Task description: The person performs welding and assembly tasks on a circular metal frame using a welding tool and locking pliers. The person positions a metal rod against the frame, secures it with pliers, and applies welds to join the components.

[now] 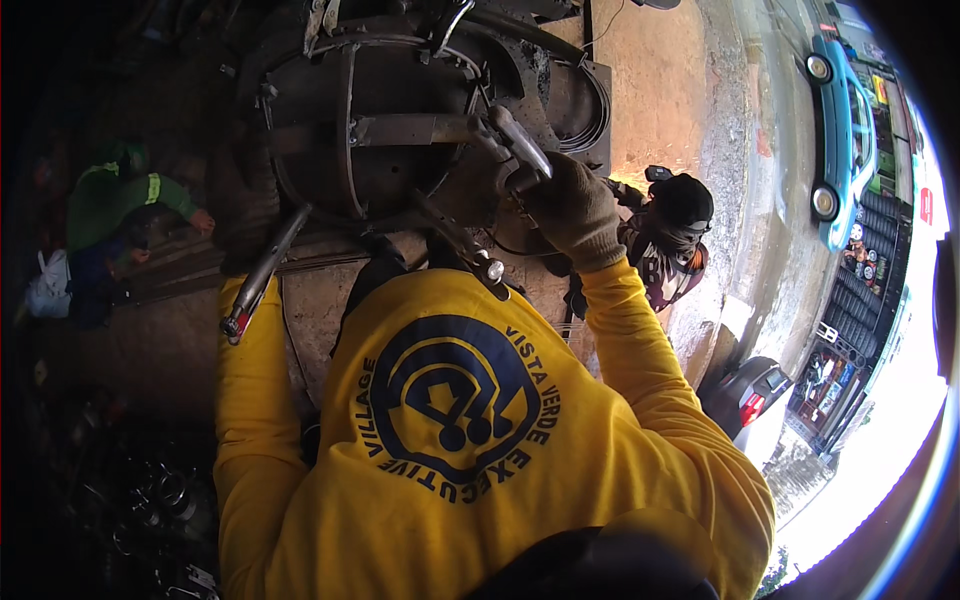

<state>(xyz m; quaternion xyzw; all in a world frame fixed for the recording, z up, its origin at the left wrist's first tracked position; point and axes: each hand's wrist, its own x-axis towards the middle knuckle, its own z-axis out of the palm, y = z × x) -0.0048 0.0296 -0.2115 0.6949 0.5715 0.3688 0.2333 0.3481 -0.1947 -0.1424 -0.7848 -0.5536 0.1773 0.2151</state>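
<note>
My right hand (575, 212), in a brownish work glove, is closed around the near end of a worn metal tool (520, 145) that looks like locking pliers, at the right side of a round metal frame (348, 150). My left hand (245, 205) is in deep shadow at the frame's left side, and its fingers cannot be made out. Beside it, locking pliers (265, 275) slant down over my yellow left sleeve. Another pair of locking pliers (462, 240) sticks out from the frame's near edge. A flat metal bar (410, 130) crosses the frame.
To the right a person in dark headgear (675, 225) crouches close to my right arm, with a bright glow nearby. A person in green (120, 205) sits at the left. Loose metal parts (160, 500) lie at the lower left. A blue car (845, 140) stands on the road.
</note>
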